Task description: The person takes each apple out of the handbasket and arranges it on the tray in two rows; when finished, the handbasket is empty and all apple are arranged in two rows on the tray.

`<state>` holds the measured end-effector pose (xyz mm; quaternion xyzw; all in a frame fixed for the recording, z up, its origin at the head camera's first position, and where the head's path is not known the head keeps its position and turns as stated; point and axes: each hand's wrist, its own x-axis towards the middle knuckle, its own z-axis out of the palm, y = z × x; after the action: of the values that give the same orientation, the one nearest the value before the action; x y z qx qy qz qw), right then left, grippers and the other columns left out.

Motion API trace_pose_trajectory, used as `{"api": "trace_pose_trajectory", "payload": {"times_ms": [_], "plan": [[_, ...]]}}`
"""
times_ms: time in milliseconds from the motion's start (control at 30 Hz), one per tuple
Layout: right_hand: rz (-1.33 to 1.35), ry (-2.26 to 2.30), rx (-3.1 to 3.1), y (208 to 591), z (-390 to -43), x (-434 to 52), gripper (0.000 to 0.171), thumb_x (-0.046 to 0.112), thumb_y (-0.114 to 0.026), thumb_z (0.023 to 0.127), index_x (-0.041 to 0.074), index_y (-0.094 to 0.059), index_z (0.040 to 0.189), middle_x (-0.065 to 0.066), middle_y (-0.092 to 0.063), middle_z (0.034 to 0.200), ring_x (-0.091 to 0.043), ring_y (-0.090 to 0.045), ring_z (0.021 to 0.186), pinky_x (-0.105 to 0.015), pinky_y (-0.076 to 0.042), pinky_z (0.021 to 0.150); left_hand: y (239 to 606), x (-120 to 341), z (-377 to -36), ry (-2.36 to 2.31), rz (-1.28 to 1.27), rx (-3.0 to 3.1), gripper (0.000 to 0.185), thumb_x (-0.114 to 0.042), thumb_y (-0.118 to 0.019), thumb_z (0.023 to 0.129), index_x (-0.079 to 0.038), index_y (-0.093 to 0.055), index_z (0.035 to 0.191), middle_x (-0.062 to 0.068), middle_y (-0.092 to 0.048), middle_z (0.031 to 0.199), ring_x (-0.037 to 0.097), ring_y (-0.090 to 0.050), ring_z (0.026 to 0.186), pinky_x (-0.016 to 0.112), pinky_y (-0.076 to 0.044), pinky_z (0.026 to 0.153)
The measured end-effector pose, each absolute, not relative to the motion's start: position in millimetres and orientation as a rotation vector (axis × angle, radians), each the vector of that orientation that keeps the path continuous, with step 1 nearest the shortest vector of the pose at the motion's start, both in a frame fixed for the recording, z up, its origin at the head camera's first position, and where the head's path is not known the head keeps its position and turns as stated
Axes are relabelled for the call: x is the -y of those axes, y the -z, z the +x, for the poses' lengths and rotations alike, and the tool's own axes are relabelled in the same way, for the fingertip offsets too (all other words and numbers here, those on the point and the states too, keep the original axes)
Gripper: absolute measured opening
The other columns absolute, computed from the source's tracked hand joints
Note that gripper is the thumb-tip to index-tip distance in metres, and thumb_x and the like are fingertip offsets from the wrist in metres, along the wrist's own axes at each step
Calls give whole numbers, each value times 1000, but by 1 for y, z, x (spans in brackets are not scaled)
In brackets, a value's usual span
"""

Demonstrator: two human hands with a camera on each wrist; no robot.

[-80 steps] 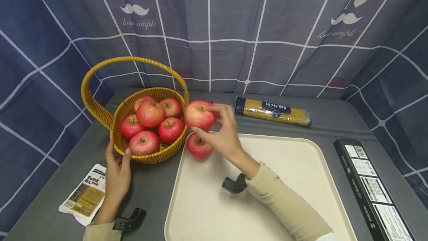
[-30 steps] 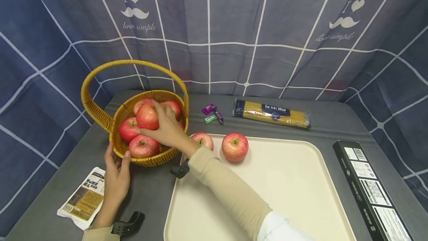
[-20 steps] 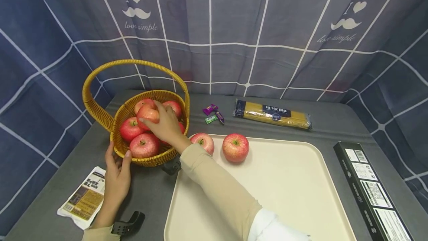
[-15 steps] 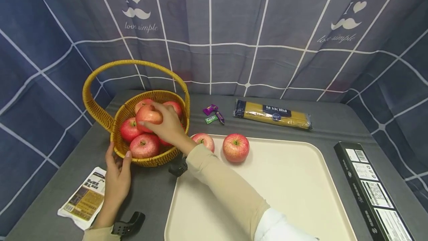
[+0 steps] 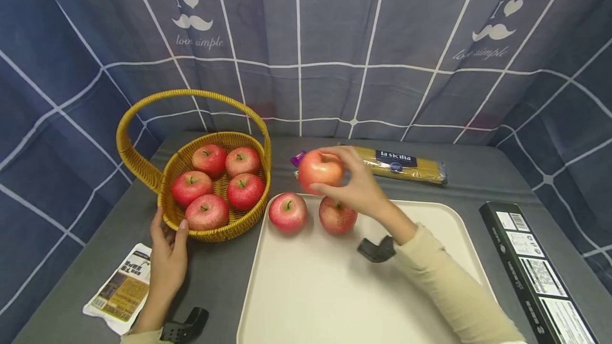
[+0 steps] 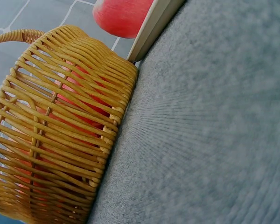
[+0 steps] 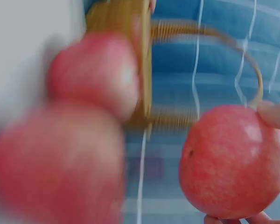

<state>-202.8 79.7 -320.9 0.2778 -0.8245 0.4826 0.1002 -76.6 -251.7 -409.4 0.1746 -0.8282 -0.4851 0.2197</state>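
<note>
My right hand point(image 5: 358, 187) grips a red-yellow apple point(image 5: 318, 171) between thumb and fingers, above the back edge of the cream tray point(image 5: 325, 291). Just below it, a left apple point(image 5: 288, 213) and a right apple point(image 5: 338, 216) rest on the tray; the hand partly covers the right one. In the right wrist view the held apple point(image 7: 231, 161) shows sharply, while those on the tray are blurred. My left hand point(image 5: 167, 264) holds the near-left rim of a yellow wicker basket point(image 5: 222, 233), thumb at the rim. Several apples point(image 5: 207, 212) lie in the basket.
Behind the tray lie a spaghetti pack point(image 5: 401, 165) and wrapped candies point(image 5: 297, 159), partly hidden by the held apple. A long black box point(image 5: 535, 275) lies at the right. A white-and-brown pouch point(image 5: 121, 288) is beside the left forearm. A grid-patterned curtain point(image 5: 334, 36) closes off the back.
An apple was set down on the tray beside the first. My right hand then took the top apple from the basket and carried it right. The left hand stays at the basket.
</note>
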Motion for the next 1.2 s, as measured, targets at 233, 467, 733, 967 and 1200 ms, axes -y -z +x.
{"api": "trace_pose_trajectory", "payload": {"times_ms": [233, 467, 733, 967, 1200], "plan": [[539, -1147, 2639, 357, -185, -193, 61, 29, -83, 63, 20, -57, 118, -6, -47, 120, -26, -43, 114, -52, -37, 87, 410, 251, -75, 1341, 446, 2301, 63, -23, -44, 95, -20, -8, 146, 25, -33, 140, 43, -41, 120, 15, -37, 94], [525, -1008, 2701, 392, -167, -234, 63, 26, -83, 62, 14, -56, 118, -11, -45, 117, -33, -47, 108, -56, -38, 83, 412, 252, -73, 1355, 458, 2280, 63, -25, -45, 95, -21, -9, 146, 23, -33, 141, 39, -41, 121, -4, -27, 78], [676, -1045, 2662, 400, -163, -234, 74, 20, -86, 57, 17, -52, 123, -8, -40, 121, -24, -40, 111, -54, -36, 86, 413, 252, -75, 1351, 454, 2266, 61, -25, -45, 95, -21, -11, 146, 23, -35, 139, 40, -42, 119, -4, -28, 77], [726, -1041, 2680, 400, -164, -228, 83, 21, -87, 56, 19, -46, 128, -9, -34, 125, -20, -38, 113, -54, -36, 87, 411, 254, -73, 1336, 476, 2271, 62, -24, -45, 95, -20, -10, 146, 26, -36, 138, 41, -43, 118, -4, -28, 77], [773, -1036, 2716, 395, -168, -221, 93, 22, -85, 60, 21, -33, 138, -16, -21, 137, -30, -29, 121, -59, -36, 85, 413, 252, -75, 1337, 451, 2275, 63, -22, -45, 95, -18, -9, 146, 28, -36, 137, 41, -43, 115, -4, -28, 75]]}}
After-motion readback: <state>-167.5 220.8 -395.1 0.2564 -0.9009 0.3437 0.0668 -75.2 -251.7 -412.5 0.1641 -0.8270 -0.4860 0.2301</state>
